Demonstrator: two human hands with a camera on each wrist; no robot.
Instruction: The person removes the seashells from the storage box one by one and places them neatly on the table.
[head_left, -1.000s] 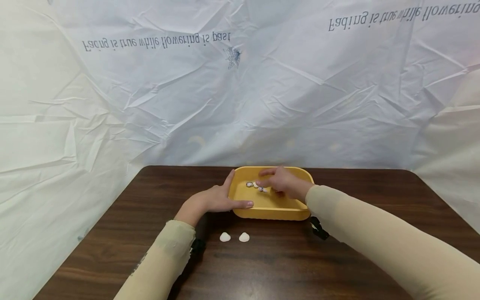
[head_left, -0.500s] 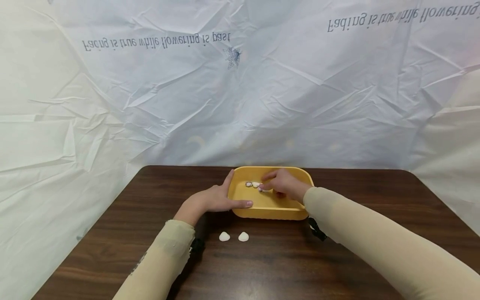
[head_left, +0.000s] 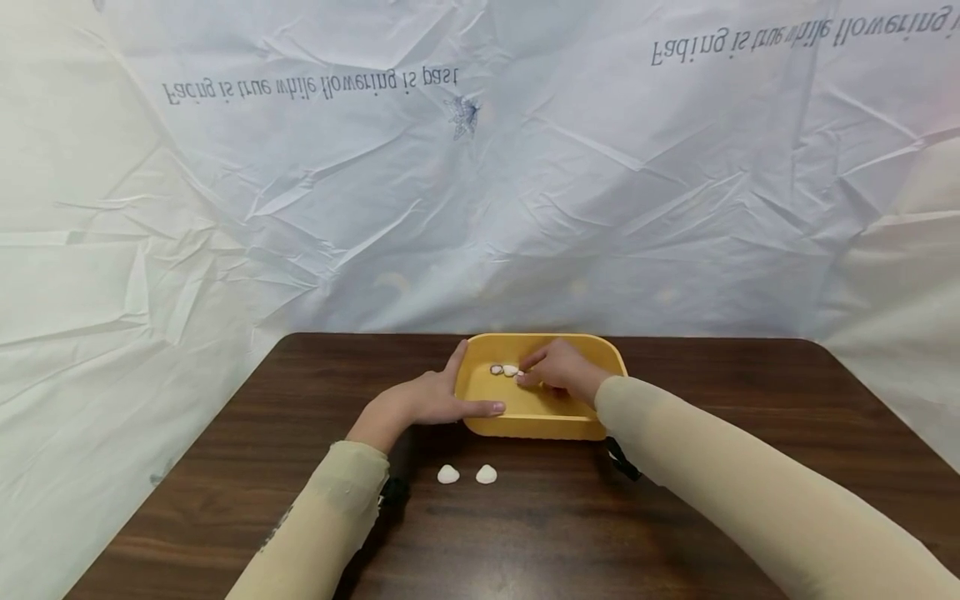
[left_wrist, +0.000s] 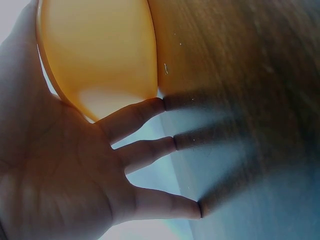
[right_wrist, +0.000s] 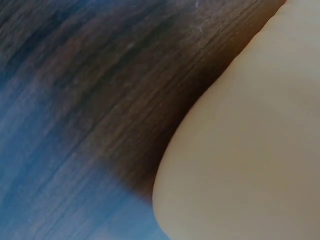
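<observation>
A dark wood table (head_left: 585, 525) fills the lower part of the head view, and a creased pale sheet (head_left: 480, 217) with upside-down lettering covers the upper part. Two white shells (head_left: 486, 474) lie on the wood, low centre, in front of a yellow tray (head_left: 551, 428). The left hand (head_left: 435, 397) is spread at the tray's left end, fingers straight, thumb over the front rim. Inside the tray, right of centre, the right hand (head_left: 562, 367) has bent fingers; its fingertips meet the rightmost of a short row of small shells (head_left: 510, 371). Whether they pinch it, I cannot tell.
</observation>
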